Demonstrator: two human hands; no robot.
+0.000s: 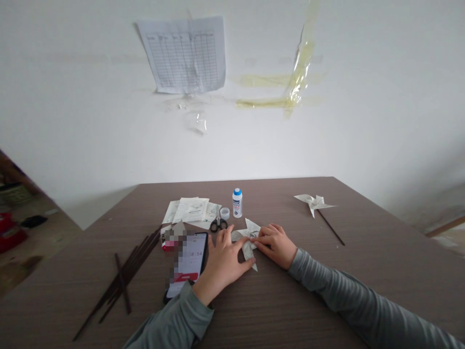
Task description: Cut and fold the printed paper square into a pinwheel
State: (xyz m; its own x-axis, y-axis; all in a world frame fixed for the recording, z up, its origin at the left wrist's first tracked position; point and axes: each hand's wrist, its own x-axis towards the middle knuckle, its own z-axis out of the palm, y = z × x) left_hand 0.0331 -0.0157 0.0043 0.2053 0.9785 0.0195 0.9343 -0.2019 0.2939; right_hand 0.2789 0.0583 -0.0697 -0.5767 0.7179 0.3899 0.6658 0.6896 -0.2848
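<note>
A paper pinwheel (248,248) of printed paper lies on the table between my hands, its pointed blades sticking out above and below. My left hand (225,256) reaches over it from the left, the index finger pressed at its middle and the thumb along the lower blade; the other fingers are spread. From the right, my right hand (276,244) has thumb and index finger closed at the same middle, its other fingers curled. My fingertips partly hide the centre. Just beyond my left fingers lie black-handled scissors (218,224).
A white bottle with a blue cap (237,203) stands beside a small clear cap (224,213). Paper sheets (192,209), a phone (187,264), a small red-and-white box (170,237) and several dark sticks (123,276) lie left. Another pinwheel (314,203) on a stick lies right.
</note>
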